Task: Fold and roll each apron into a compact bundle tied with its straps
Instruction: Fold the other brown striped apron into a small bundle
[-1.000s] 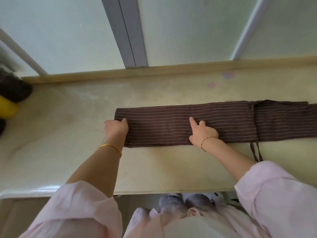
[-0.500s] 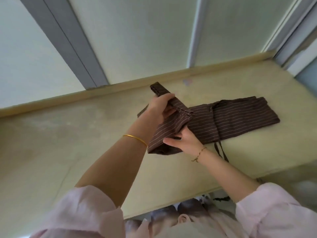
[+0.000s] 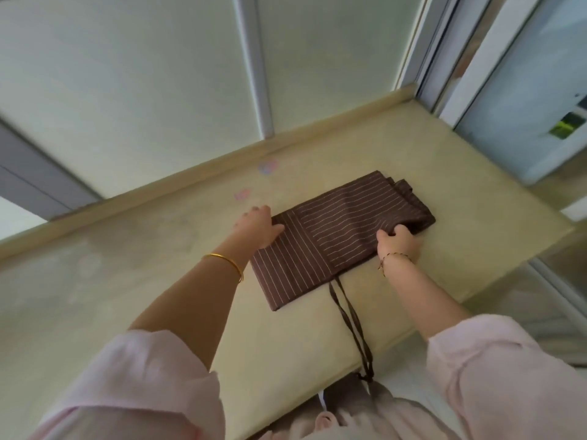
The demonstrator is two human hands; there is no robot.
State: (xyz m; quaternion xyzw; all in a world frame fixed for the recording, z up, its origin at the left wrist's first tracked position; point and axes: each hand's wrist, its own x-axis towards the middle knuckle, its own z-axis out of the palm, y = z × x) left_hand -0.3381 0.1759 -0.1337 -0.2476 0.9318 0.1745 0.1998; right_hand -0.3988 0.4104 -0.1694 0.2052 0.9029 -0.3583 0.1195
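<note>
The apron (image 3: 343,230) lies right of centre on the table (image 3: 158,265), doubled into a short striped band. Its upper layer stops short of the left end. The left hand (image 3: 259,228) rests on the far left corner, fingers fairly straight and spread, thumb on the cloth. The right hand (image 3: 398,246) grips the near right edge, fingers curled into the layers. The straps (image 3: 347,315) leave the near edge and hang off the table's near side.

The step looks like squaring the fold before rolling. It would go best with the left end pinned flat and the right end drawn gently taut until the long edges line up. The straps should stay outside the layers, free for tying.
</note>
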